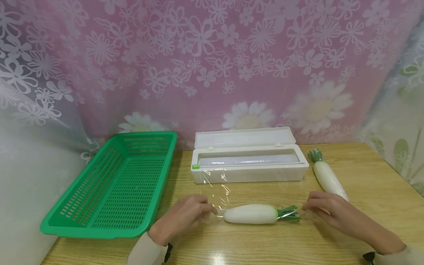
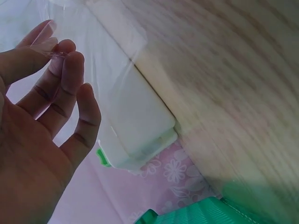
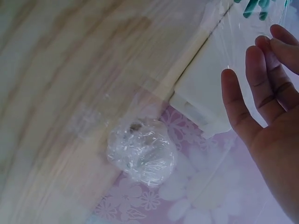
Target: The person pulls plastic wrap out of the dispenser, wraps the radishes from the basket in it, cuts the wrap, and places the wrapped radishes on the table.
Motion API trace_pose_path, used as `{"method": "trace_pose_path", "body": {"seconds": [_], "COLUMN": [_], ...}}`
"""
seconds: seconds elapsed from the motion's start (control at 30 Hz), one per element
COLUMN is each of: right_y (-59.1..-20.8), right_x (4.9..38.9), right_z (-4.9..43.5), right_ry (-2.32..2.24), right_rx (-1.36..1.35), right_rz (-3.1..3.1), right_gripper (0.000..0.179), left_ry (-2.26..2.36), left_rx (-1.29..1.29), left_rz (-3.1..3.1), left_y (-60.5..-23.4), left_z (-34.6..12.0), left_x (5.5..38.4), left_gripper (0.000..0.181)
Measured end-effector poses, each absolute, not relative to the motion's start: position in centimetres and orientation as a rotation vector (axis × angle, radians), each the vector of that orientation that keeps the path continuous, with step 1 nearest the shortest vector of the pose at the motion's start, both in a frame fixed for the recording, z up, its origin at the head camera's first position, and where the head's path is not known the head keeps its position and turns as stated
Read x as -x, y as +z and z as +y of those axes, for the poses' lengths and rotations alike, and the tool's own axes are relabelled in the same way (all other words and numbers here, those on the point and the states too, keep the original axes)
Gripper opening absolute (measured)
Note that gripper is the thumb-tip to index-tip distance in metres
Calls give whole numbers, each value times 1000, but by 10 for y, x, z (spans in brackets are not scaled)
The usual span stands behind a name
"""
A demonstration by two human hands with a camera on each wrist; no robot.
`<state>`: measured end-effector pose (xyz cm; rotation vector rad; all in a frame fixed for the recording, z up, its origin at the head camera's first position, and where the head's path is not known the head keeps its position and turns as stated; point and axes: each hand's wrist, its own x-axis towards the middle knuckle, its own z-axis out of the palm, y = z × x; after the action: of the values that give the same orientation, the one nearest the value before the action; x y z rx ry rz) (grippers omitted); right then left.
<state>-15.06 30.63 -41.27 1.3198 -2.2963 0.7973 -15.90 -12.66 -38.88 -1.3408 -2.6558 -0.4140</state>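
A sheet of clear cling film (image 1: 226, 193) stretches from a white dispenser box (image 1: 251, 176) toward both hands. My left hand (image 1: 188, 215) pinches one corner of the film between thumb and fingertips. At the other corner, my right hand (image 1: 336, 211) pinches the film edge in the same way. Between the hands a white radish (image 1: 250, 214) lies sideways under the film, its cut green stalks (image 1: 289, 213) toward the right hand. In the left wrist view, the film (image 2: 117, 46) hangs in folds from the fingertips.
The dispenser's lid (image 1: 245, 138) stands raised, with a film roll (image 1: 248, 160) inside and a green slider (image 1: 196, 166) at left. A green basket (image 1: 160, 191) sits at the left. A second radish (image 1: 328, 178), film-wrapped, lies behind the right hand. A flowered curtain (image 1: 212, 73) hangs behind.
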Motion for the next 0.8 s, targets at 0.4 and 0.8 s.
{"method": "trace_pose_path", "body": {"seconds": [0.4,0.8], "right_y": [-416,-419], "right_x": [160,167], "right_z": [309,307], "right_ry": [844,939], "right_rx": [-1330,-1333], "right_rz": [-2453,-2545], "right_gripper": [44,34], "left_ry": [-569,-641], "left_rx": [1285,1245], "left_rz": [-2860,-2979], "left_y": [-392,-394], "left_z": [-122,-115], "left_x": [168,173], "left_gripper": [27,32]}}
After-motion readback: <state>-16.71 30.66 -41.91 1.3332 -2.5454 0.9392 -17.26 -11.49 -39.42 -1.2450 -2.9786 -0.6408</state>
